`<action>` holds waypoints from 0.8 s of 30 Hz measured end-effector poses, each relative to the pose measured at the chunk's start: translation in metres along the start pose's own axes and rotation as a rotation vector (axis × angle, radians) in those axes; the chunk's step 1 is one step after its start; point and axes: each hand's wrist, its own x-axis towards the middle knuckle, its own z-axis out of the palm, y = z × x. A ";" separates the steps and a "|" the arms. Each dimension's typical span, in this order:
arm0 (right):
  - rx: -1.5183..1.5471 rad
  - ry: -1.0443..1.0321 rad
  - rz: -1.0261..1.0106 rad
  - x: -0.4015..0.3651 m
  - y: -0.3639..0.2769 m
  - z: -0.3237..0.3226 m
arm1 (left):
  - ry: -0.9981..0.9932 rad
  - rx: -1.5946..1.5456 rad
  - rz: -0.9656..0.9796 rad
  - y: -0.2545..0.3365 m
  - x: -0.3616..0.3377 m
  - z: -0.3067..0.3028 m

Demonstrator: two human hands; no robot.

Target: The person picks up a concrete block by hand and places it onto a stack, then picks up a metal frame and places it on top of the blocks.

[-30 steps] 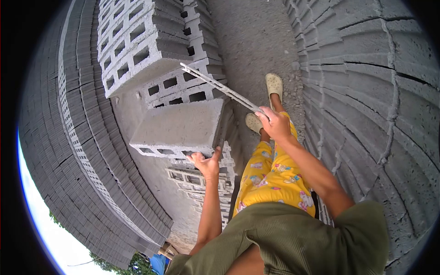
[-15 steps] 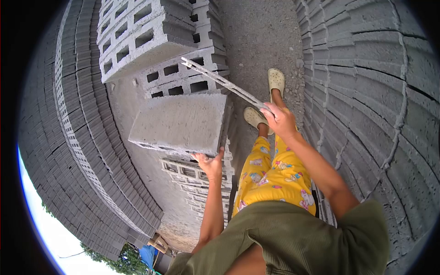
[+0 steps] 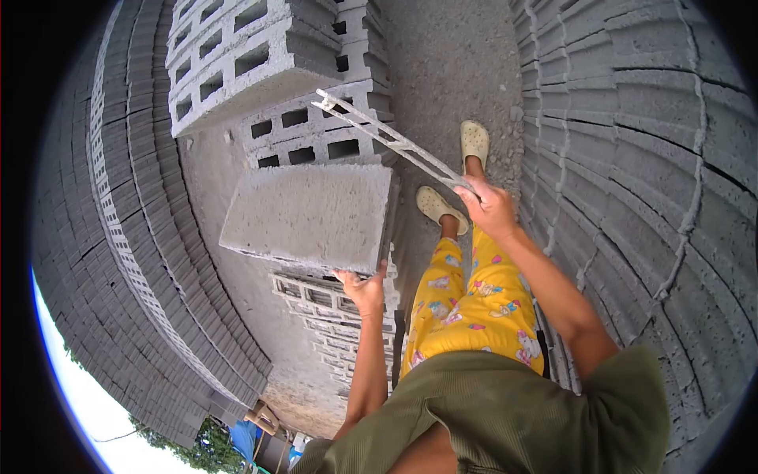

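Observation:
My right hand [image 3: 491,212] is closed round one end of a narrow, ladder-like frame [image 3: 395,142], grey with cement dust. Its far end slants up and to the left over a row of hollow concrete blocks. At the near corner of a single concrete block [image 3: 308,213], my left hand [image 3: 365,292] grips the lower edge, thumb along the side; some fingertips are hidden beneath it. This block lies with a broad, solid face upward. Just below it in view is a stack of similar open frames [image 3: 324,304], next to my left wrist.
Stacked hollow blocks [image 3: 308,75] rise at the upper left. A long wall of stacked blocks [image 3: 632,158] runs down the right, and another curved stack [image 3: 150,221] stands at the far left. Gravelly ground [image 3: 446,63] lies between, under my feet in clogs.
The frame in my right hand has turned so its rungs and gap show more widely. My right hand has shifted slightly right and down; my left hand stays at the block.

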 end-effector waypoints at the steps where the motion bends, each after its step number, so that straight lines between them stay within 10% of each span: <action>1: 0.022 -0.006 -0.021 -0.003 0.007 0.005 | -0.005 -0.018 -0.020 0.001 0.000 0.000; 24: 0.098 -0.021 0.059 -0.001 0.004 0.028 | -0.065 -0.134 -0.267 -0.002 0.001 0.000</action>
